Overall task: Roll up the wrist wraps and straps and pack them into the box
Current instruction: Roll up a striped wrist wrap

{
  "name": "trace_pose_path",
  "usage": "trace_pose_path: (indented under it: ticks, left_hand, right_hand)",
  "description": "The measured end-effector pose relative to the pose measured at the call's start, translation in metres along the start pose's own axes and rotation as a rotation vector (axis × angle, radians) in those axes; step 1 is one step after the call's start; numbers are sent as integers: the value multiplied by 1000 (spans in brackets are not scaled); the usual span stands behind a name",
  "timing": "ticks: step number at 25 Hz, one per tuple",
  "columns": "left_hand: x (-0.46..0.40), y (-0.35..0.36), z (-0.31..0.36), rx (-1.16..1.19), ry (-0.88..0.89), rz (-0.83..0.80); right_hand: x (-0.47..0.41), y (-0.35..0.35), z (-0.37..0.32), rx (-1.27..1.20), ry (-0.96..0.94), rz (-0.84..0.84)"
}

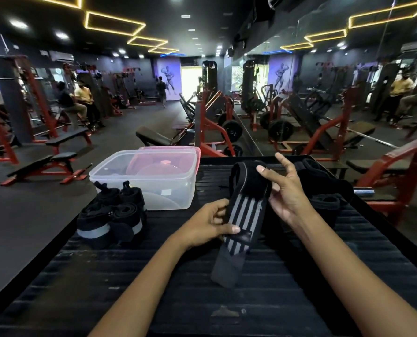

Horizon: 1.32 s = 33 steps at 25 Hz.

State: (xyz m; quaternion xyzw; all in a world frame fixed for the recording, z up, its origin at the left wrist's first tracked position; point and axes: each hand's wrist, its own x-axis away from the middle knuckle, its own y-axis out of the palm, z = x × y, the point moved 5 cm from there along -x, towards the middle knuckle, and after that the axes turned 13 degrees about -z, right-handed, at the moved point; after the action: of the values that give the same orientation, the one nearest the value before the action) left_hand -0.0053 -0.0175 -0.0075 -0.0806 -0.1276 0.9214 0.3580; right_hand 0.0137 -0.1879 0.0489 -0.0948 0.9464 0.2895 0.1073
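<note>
A black wrist wrap with grey stripes hangs unrolled between my hands over the dark ribbed tabletop. My left hand pinches its lower striped part between thumb and fingers. My right hand holds the upper part, thumb on the wrap's top fold, index finger pointing up. The wrap's loose tail lies on the table toward me. A clear plastic box stands open at the left back, with a pink lid tucked behind it. Rolled black wraps sit in front of the box.
A heap of unrolled black straps lies behind my right hand near the table's right edge. Red gym machines, benches and a mirror wall surround the table. Several people sit and stand far off at the left.
</note>
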Motion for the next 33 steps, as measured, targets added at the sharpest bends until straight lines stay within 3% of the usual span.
trace_pose_path:
  ticks: [3, 6, 15, 19, 22, 24, 27, 30, 31, 33]
  left_hand:
    - [4, -19, -1, -402, -42, 294]
    - [12, -26, 10, -588, -35, 504]
    - [10, -29, 5, -864, -69, 584]
    - [-3, -32, 16, -727, -89, 628]
    - [-22, -41, 40, -664, 47, 698]
    - [-38, -43, 48, -660, 88, 567]
    - [-54, -49, 35, -617, -34, 310]
    - [-46, -53, 21, -750, -101, 389]
    - [-41, -49, 23, -713, -80, 438]
    - [-26, -37, 29, -319, -55, 482]
  right_hand:
    - [0, 1, -11, -129, -29, 4]
    - [2, 5, -27, -149, -116, -45]
    - [7, -29, -81, -220, -487, 79]
    - [14, -14, -82, -270, -411, 5]
    - [14, -1, -70, -192, -288, -72]
    - [11, -1, -64, -155, -231, -119]
    - [5, -4, -48, 24, -180, -133]
    - [-2, -3, -29, 285, -170, -207]
    - [-3, -2, -24, 335, -161, -225]
    - [-4, 0, -21, 402, -144, -250]
